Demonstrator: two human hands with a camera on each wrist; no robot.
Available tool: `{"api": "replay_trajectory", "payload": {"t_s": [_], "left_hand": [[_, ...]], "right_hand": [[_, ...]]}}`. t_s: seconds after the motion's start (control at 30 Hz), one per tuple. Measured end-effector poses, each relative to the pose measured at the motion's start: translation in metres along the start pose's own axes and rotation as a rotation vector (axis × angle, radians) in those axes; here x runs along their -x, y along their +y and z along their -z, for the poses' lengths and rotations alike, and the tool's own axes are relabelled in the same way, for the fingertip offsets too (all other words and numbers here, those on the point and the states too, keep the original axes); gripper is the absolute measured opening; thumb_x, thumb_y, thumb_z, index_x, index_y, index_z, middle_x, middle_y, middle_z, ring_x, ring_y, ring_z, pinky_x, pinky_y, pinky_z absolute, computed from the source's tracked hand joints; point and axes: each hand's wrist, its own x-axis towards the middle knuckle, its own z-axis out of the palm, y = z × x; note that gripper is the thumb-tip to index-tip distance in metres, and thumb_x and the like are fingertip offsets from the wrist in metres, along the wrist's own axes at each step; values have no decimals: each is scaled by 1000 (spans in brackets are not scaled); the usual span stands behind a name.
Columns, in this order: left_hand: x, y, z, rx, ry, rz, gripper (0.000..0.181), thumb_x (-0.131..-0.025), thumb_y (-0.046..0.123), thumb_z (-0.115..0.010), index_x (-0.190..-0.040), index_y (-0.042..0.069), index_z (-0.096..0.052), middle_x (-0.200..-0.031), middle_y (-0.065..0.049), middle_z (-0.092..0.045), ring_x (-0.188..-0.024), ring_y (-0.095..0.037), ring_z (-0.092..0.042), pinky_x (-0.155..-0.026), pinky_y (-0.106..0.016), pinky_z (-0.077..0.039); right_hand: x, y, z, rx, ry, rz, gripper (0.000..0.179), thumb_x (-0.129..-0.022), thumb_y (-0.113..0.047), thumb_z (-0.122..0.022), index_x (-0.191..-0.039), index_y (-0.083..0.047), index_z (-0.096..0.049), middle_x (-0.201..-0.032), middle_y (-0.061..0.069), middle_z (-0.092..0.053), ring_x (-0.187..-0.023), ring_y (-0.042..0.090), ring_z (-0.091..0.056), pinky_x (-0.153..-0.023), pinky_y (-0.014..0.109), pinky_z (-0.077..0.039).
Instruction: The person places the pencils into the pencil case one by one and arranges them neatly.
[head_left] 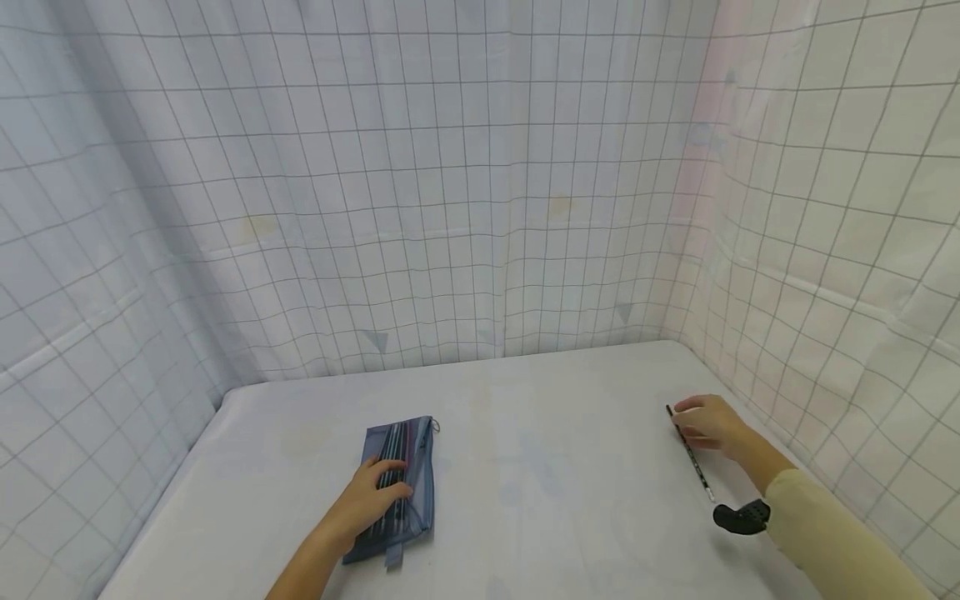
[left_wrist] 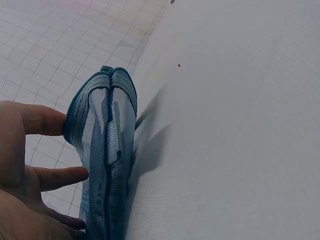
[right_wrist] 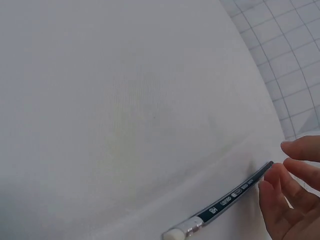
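Observation:
A blue mesh zip pencil pouch (head_left: 423,500) lies on the left part of the white table, with several dark, slender sticks and a pinkish one showing through it. My left hand (head_left: 371,496) rests over it with fingers spread. In the left wrist view, those fingers reach the side of the pouch (left_wrist: 120,150). Toward the table's right edge is a dark pencil (head_left: 693,462) with a white eraser end pointing toward me. My right hand (head_left: 712,423) is at its far end. In the right wrist view, loosely bent fingertips touch the pencil (right_wrist: 235,195), with no clear pinch around it.
The white table (head_left: 540,433) spreads between the two hands. White grid-patterned curtains (head_left: 450,208) stand along its back and sides. A black device (head_left: 741,517) sits at my right wrist, by the light yellow sleeve (head_left: 832,542). A tiny red dot (left_wrist: 179,65) shows on the tabletop.

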Motion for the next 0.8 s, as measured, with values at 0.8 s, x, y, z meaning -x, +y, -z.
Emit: {"api": "replay_trajectory", "payload": {"t_s": [0.8], "left_hand": [[-2, -1, 1, 8, 0, 24, 53, -93, 24, -68, -140, 1, -60, -160, -43, -13, -143, -68, -10, -104, -83, -15]], "right_hand": [[-3, -11, -19, 53, -10, 6, 46, -92, 2, -62, -134, 19, -51, -102, 15, -63, -82, 20, -60, -70, 33, -56]]}}
